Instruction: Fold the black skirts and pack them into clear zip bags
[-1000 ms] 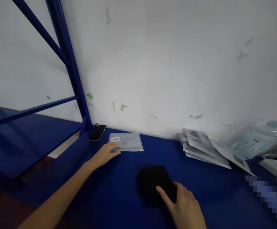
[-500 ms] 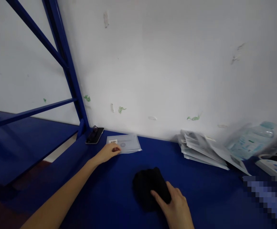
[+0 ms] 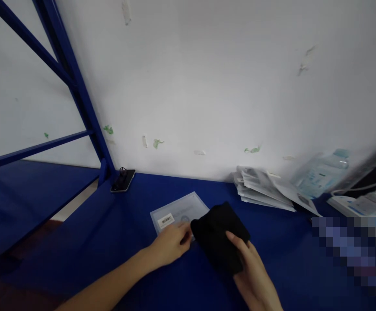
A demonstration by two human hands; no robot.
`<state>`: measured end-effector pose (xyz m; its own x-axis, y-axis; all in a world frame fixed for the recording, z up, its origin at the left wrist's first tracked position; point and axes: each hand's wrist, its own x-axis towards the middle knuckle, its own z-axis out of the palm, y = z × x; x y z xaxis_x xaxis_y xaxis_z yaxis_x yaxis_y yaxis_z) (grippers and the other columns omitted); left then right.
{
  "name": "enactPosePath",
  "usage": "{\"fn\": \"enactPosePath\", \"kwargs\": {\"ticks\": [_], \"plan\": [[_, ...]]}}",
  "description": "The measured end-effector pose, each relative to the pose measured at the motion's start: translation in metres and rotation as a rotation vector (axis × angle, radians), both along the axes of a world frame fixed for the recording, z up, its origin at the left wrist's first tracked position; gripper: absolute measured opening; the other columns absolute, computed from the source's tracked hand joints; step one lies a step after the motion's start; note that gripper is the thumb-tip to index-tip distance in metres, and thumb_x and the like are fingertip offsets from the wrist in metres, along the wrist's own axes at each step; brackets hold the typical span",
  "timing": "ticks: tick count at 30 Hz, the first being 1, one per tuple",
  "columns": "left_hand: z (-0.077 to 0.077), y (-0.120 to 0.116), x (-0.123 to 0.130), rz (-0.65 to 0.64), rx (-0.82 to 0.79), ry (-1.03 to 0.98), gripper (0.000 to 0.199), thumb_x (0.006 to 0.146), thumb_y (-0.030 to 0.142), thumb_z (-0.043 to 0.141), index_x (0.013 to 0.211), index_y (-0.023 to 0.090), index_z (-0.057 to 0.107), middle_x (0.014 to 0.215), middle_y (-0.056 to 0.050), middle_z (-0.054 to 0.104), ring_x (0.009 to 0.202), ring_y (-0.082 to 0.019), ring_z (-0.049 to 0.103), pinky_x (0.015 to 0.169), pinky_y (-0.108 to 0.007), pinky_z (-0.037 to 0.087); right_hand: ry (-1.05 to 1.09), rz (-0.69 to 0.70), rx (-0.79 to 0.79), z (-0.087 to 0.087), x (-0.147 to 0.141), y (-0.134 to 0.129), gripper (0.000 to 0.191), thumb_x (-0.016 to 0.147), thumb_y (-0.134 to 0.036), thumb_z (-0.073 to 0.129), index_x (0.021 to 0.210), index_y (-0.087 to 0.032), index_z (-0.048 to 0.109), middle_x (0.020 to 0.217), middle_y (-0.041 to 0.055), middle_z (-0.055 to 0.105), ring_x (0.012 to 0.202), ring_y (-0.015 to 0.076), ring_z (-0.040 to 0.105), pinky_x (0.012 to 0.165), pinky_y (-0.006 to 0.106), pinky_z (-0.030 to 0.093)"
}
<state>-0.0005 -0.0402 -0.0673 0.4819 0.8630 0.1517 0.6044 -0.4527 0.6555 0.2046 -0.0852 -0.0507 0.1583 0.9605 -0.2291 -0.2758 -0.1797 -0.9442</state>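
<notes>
My right hand (image 3: 251,263) grips a folded black cloth item (image 3: 222,237) near the front middle of the blue table, thumb on top of it. My left hand (image 3: 173,242) is closed at the near edge of a translucent plastic pouch (image 3: 178,211) with a barcode label (image 3: 166,220) at its left. The fingertips of my left hand are partly hidden, and the black item's left corner lies beside them, over part of the pouch.
A phone with a small dark object on it (image 3: 123,180) lies at the back left, by the blue metal frame (image 3: 78,82). Stacked pouches (image 3: 266,190), a bottle (image 3: 324,175) and a white device (image 3: 353,206) with cables stand at the right. The wall is behind.
The pouch has come toward me and turned, along with my left hand. My right hand has raised the black item and brought it close to the pouch. The view has shifted slightly.
</notes>
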Motion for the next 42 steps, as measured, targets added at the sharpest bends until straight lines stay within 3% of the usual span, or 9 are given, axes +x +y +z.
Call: {"fn": "enactPosePath", "kwargs": {"ticks": [4,8,14,20,26,31,35,39,42], "plan": [[0.003,-0.004,0.006,-0.028,-0.031,-0.146,0.006,0.079,0.016,0.055,0.083,0.021,0.057,0.084,-0.002,0.065,0.077,-0.019,0.062,0.071,-0.029,0.049,0.079,0.075,-0.074,-0.004,-0.019,0.001,0.047,0.076,-0.047,0.068,0.11,-0.015,0.069,0.097,0.0115,0.076,0.09,0.0293,0.072,0.075,0.038,0.058],[0.004,-0.003,0.005,0.03,-0.042,-0.24,0.011,0.082,0.014,0.049,0.073,0.02,0.052,0.073,0.0,0.062,0.07,-0.017,0.058,0.066,-0.028,0.045,-0.258,0.07,0.091,-0.012,-0.028,0.005,0.055,0.074,-0.049,0.07,0.116,-0.013,0.066,0.111,0.0119,0.072,0.107,0.0303,0.067,0.09,0.04,0.053],[0.002,-0.001,0.004,0.155,-0.081,-0.289,0.015,0.089,0.022,0.046,0.076,0.02,0.053,0.066,0.002,0.056,0.061,-0.015,0.053,0.057,-0.025,0.04,-0.61,0.153,0.18,-0.013,-0.025,0.006,0.033,0.079,-0.046,0.063,0.096,-0.019,0.071,0.082,0.0045,0.076,0.082,0.027,0.072,0.068,0.031,0.054],[0.012,-0.001,0.003,0.154,-0.034,-0.26,0.014,0.091,0.024,0.049,0.08,0.02,0.056,0.071,0.002,0.057,0.067,-0.015,0.055,0.063,-0.026,0.042,-0.612,0.189,0.174,-0.015,-0.024,0.013,0.028,0.078,-0.043,0.064,0.09,-0.019,0.072,0.083,0.0055,0.076,0.082,0.0281,0.072,0.07,0.032,0.053],[0.021,-0.011,0.001,0.056,0.052,-0.156,0.015,0.092,0.019,0.045,0.079,0.021,0.052,0.071,0.003,0.053,0.065,-0.014,0.05,0.062,-0.025,0.039,-0.513,-0.013,0.133,-0.021,-0.014,0.023,0.041,0.078,-0.053,0.061,0.091,-0.016,0.072,0.088,0.0103,0.076,0.083,0.0309,0.072,0.069,0.036,0.054],[0.022,-0.018,0.003,-0.028,0.111,-0.055,0.017,0.089,0.015,0.045,0.073,0.021,0.046,0.071,0.003,0.05,0.066,-0.014,0.048,0.063,-0.027,0.037,-0.853,0.078,0.226,-0.02,-0.019,0.021,0.029,0.086,-0.042,0.053,0.09,-0.017,0.068,0.081,0.0103,0.074,0.076,0.0283,0.07,0.069,0.035,0.05],[0.022,-0.019,0.003,-0.057,0.14,-0.018,0.019,0.089,0.014,0.044,0.072,0.021,0.042,0.07,0.003,0.048,0.067,-0.015,0.048,0.064,-0.028,0.035,-0.952,0.134,0.239,-0.015,-0.029,0.019,0.023,0.087,-0.033,0.049,0.088,-0.017,0.065,0.08,0.0109,0.072,0.073,0.0268,0.068,0.067,0.034,0.046],[0.022,-0.019,0.003,-0.049,0.151,-0.015,0.02,0.091,0.014,0.042,0.073,0.021,0.038,0.07,0.003,0.048,0.066,-0.014,0.047,0.062,-0.028,0.034,-0.866,0.255,0.26,-0.009,-0.036,0.023,0.017,0.084,-0.028,0.054,0.089,-0.019,0.067,0.082,0.0078,0.072,0.076,0.0246,0.069,0.067,0.03,0.045],[0.024,-0.02,0.003,-0.055,0.162,-0.018,0.021,0.092,0.015,0.041,0.073,0.021,0.037,0.07,0.003,0.048,0.066,-0.014,0.047,0.063,-0.028,0.035,-0.772,0.239,0.223,-0.009,-0.034,0.033,0.018,0.083,-0.032,0.057,0.084,-0.018,0.069,0.078,0.0058,0.073,0.076,0.024,0.069,0.065,0.028,0.046]]}}
